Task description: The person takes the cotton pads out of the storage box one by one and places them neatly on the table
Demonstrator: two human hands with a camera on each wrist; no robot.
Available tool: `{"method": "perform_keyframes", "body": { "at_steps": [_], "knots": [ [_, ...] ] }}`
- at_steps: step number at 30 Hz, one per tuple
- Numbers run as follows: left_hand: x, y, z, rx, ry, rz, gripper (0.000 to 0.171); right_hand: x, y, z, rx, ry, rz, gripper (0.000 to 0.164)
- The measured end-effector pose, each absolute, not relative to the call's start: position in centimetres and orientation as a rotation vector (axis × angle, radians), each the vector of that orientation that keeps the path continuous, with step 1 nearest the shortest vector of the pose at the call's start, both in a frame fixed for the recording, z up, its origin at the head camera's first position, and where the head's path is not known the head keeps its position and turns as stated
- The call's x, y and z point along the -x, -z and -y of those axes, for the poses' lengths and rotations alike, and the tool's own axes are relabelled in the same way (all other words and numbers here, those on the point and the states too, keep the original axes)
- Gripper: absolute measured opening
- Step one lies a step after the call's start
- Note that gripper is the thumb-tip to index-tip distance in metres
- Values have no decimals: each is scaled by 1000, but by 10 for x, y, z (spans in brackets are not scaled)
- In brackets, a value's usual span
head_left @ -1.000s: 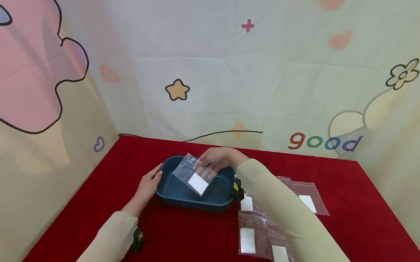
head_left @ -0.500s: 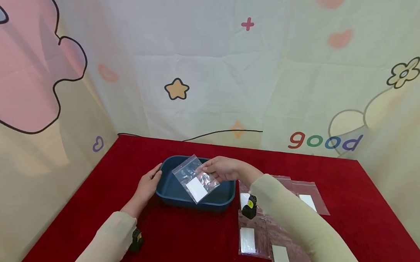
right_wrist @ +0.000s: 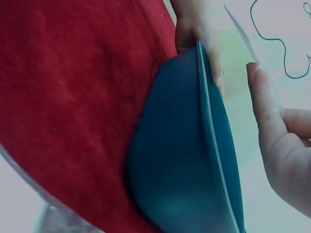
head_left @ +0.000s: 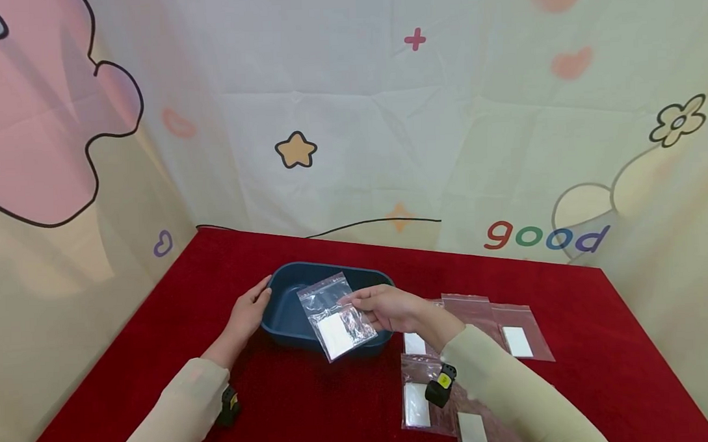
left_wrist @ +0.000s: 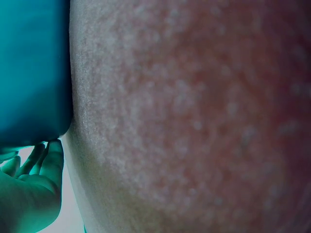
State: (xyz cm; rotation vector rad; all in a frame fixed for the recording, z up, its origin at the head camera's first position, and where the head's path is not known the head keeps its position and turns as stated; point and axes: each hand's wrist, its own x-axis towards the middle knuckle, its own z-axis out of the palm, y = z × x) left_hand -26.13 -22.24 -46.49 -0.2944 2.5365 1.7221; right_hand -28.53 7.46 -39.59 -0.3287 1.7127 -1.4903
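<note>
My right hand (head_left: 386, 306) pinches a clear zip-lock bag (head_left: 327, 293) between thumb and fingers. A white rectangular piece (head_left: 336, 335) shows in its lower part. The bag hangs tilted over the near side of a blue plastic basin (head_left: 290, 321); in the right wrist view the bag (right_wrist: 250, 41) appears nearly edge-on above the rim. My left hand (head_left: 248, 312) grips the basin's left end, and the right wrist view has that hand (right_wrist: 194, 31) with the rim between its digits. Fingertips (left_wrist: 56, 153) meet the basin's side in the left wrist view.
Several similar zip-lock bags (head_left: 416, 404) with white pieces lie on the red tablecloth (head_left: 314, 411) right of the basin, partly overlapping and partly hidden under my right forearm. A printed curtain (head_left: 351, 149) stands behind and beside the table.
My right hand has drawn the bag down towards me and slightly right, from over the basin's middle to its near rim. The left hand and the basin stay in place.
</note>
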Motion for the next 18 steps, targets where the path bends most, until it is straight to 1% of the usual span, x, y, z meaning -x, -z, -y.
{"method": "perform_keyframes", "body": {
  "at_steps": [12,18],
  "knots": [
    [261,465,223,305,-1698,-2541,52,258,419,-109,331,1569,-1713,39],
    [261,465,222,298,-1688,-2544,52,249,431,-131,341,1623,-1657,29]
  ]
}}
